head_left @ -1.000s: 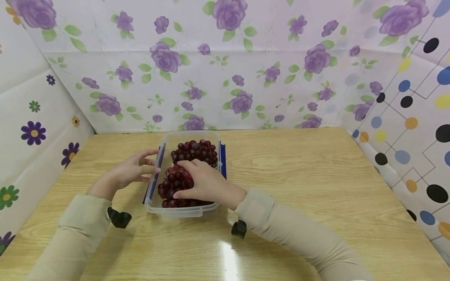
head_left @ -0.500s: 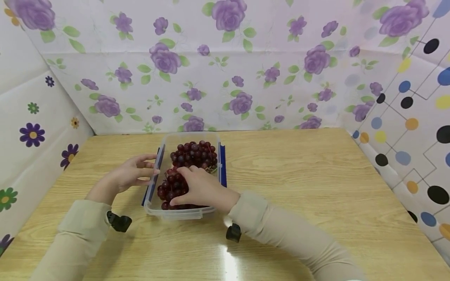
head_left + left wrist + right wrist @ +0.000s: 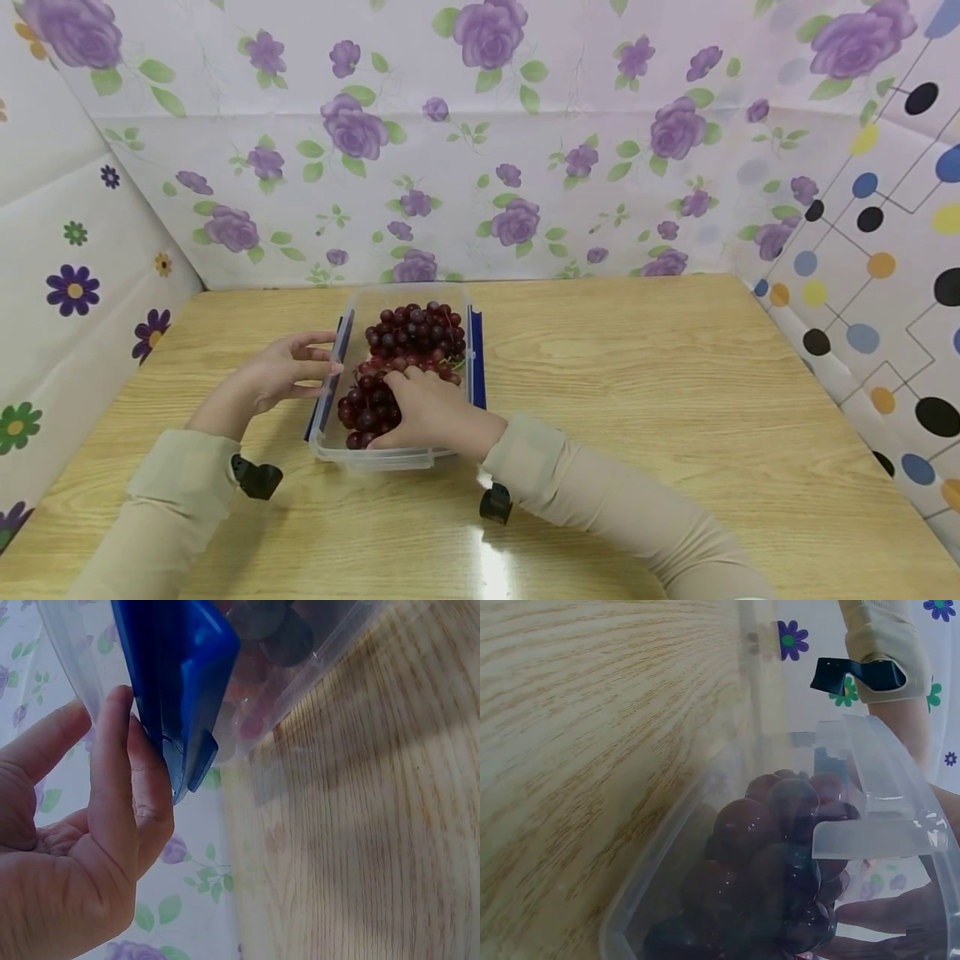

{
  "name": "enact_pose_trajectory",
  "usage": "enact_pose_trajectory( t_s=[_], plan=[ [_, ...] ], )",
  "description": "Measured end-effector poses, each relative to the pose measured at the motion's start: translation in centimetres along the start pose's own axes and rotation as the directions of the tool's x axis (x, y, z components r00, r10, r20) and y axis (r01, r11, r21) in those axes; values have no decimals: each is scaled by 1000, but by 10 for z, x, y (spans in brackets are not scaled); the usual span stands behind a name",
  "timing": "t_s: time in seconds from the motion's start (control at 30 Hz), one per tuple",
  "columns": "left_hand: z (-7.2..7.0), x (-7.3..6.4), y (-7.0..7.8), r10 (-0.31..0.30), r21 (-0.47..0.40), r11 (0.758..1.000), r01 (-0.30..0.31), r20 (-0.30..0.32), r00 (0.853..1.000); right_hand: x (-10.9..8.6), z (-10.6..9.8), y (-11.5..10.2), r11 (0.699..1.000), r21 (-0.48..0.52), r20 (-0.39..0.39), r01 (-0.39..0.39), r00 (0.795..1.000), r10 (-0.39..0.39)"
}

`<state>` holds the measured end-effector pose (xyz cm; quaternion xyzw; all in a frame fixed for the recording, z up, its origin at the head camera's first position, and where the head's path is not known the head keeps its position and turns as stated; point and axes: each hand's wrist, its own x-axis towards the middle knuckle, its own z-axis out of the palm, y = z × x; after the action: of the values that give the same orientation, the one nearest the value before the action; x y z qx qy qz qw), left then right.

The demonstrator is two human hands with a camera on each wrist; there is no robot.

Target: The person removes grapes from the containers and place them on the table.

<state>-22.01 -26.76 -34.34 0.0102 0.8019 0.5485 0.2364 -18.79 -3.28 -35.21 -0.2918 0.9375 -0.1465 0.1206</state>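
Observation:
A clear plastic food box [image 3: 375, 459] with blue side clips stands on the table and holds dark red grapes. A far bunch of grapes [image 3: 412, 327] lies at its back, a near bunch of grapes [image 3: 365, 410] at its front. Over the near rim reaches my right hand [image 3: 437, 414], its thumb and fingers curled round the near bunch; the fingertips are partly hidden. My left hand [image 3: 279, 375] is at the left side, fingertips touching the rim. In the left wrist view its fingers [image 3: 112, 772] lie loosely against the box beside a blue clip [image 3: 180, 667].
The wooden table [image 3: 637, 400] extends to the right and in front of the box. Floral cloth [image 3: 517, 167] hangs behind, and patterned cloths stand at both sides. Each wrist carries a small black camera, such as the left camera [image 3: 257, 477].
My right hand has shifted slightly towards the box's near end and lower, so more grapes and a green stem show in the middle. My left hand has stayed about where it was.

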Motion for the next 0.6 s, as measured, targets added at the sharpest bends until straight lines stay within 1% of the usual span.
enact_pose_trajectory(
  t_s=[0.23, 0.5, 0.6],
  plan=[
    [-1, 0, 0, 1, 1, 1000, -1, 3, 1000, 4, 3, 4, 1000, 16, 51, 0, 999, 0],
    [-1, 1, 0, -3, -3, 1000, 3, 11, 1000, 8, 5, 6, 997, 82, 96, -11, 995, 3],
    [-1, 1, 0, -5, -5, 1000, 5, 11, 1000, 9, 5, 6, 996, 93, 108, -11, 994, 1]
  ],
)
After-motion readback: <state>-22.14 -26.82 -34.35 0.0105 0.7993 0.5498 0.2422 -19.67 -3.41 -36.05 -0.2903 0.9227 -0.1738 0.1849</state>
